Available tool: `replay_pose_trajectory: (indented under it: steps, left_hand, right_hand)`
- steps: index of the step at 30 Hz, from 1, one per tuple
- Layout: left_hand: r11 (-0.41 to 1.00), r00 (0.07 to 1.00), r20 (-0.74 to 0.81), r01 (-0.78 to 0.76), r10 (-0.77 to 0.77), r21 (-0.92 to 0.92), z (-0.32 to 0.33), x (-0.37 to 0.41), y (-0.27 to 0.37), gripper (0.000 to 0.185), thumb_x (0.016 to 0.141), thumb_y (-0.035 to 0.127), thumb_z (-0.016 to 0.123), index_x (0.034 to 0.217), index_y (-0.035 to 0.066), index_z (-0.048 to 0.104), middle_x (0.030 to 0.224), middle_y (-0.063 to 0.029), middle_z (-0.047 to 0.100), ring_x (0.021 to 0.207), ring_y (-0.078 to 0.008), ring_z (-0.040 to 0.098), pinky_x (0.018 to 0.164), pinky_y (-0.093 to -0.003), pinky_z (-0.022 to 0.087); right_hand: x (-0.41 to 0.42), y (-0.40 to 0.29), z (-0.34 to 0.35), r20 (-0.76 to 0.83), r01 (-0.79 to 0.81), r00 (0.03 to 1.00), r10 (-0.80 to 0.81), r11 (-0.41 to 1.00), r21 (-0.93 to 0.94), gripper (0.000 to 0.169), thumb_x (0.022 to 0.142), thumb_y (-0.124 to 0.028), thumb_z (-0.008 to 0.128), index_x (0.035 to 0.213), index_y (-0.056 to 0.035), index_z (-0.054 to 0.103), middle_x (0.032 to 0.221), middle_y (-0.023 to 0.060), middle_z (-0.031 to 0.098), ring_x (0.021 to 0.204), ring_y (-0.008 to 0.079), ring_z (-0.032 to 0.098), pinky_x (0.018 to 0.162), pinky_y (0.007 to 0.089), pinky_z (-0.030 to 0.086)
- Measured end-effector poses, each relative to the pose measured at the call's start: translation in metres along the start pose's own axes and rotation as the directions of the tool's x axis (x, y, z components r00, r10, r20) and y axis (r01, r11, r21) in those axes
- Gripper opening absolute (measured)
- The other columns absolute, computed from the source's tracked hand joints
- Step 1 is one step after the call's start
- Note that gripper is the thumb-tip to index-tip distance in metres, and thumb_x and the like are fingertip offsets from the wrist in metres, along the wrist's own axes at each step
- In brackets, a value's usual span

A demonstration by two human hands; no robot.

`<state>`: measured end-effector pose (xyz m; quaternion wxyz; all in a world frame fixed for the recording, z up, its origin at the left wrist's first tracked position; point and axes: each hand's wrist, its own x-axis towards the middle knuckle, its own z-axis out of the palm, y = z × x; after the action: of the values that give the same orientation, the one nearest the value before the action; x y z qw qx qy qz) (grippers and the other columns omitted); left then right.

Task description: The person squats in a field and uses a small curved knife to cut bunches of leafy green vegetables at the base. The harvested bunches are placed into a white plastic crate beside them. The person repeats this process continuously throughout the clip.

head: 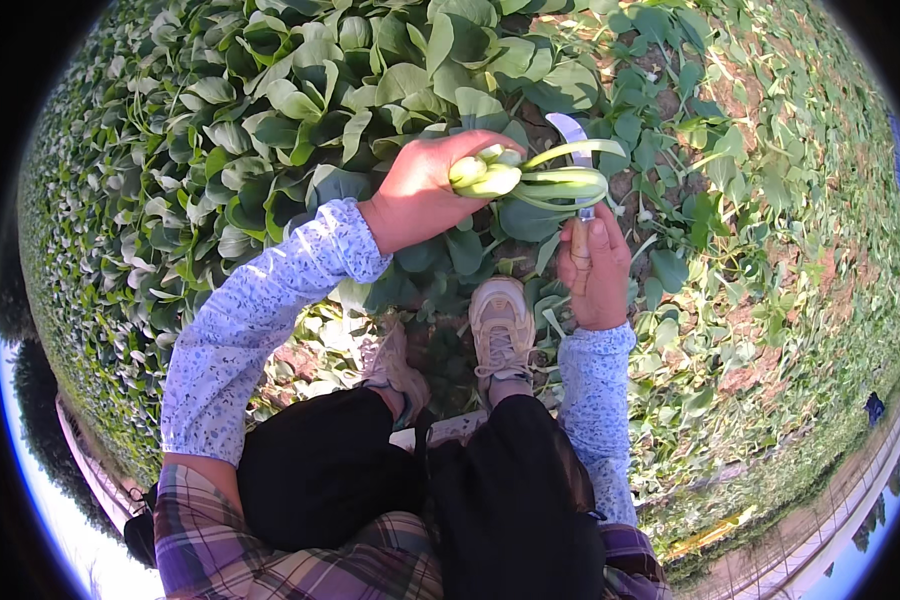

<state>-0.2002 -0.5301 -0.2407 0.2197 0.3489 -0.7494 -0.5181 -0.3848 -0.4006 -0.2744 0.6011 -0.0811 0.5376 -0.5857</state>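
My left hand (431, 187) grips several pale green leafy-vegetable heads (487, 178), cut stem ends facing up towards me. From that bunch, long pale stalks (566, 186) stick out to the right, across the knife. My right hand (601, 262) is closed around the wooden handle (581, 259) of a small knife with a curved metal blade (568, 129). The blade points away from me, and the stalks hide part of it. The leaf ends of the held heads are hidden beneath my left hand.
Dense leafy green plants (292, 112) grow ahead and to the left. On the right, trimmed leaves and stalks (750, 300) litter the soil. My shoes (502, 322) stand on leaf-strewn ground. A dark object (874, 409) lies at the far right, near a fence-like structure (825, 517).
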Motion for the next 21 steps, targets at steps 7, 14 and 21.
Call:
replay_pose_trajectory:
  steps: [7,14,21]
  left_hand:
    - [0.765,0.853,0.336,0.511,-0.398,-0.392,0.029,-0.028,0.038,0.042,0.078,0.002,0.069,0.118,0.005,0.057,0.102,-0.0014,0.062,0.093,-0.0094,0.057,0.085,-0.0262,0.047]
    - [0.806,0.937,0.251,0.339,-0.243,-0.485,0.029,-0.029,0.024,0.055,0.078,0.002,0.068,0.129,0.006,0.048,0.128,-0.0031,0.052,0.117,-0.012,0.047,0.1,-0.0286,0.038]
    - [0.895,0.877,0.418,0.365,-0.237,-0.256,0.033,-0.014,0.028,0.065,0.076,0.008,0.071,0.133,0.008,0.041,0.124,-0.0103,0.054,0.105,-0.0161,0.057,0.09,-0.0299,0.047]
  right_hand:
    - [-0.035,-0.014,-0.004,0.025,0.172,0.984,-0.177,0.975,0.138,0.026,0.084,-0.02,0.066,0.093,-0.0068,0.045,0.072,-0.0014,0.048,0.049,0.0043,0.036,0.043,0.0189,0.029]
    - [-0.04,-0.009,-0.009,-0.188,0.161,0.924,-0.333,0.783,-0.601,0.024,0.076,-0.013,0.073,0.085,-0.0039,0.054,0.065,-0.001,0.051,0.053,0.0041,0.041,0.049,0.0192,0.034]
    - [-0.031,-0.015,0.013,0.033,0.099,0.995,-0.093,0.956,-0.277,0.039,0.083,-0.021,0.068,0.111,0.0002,0.052,0.073,0.0008,0.054,0.05,0.0049,0.045,0.044,0.0191,0.034]
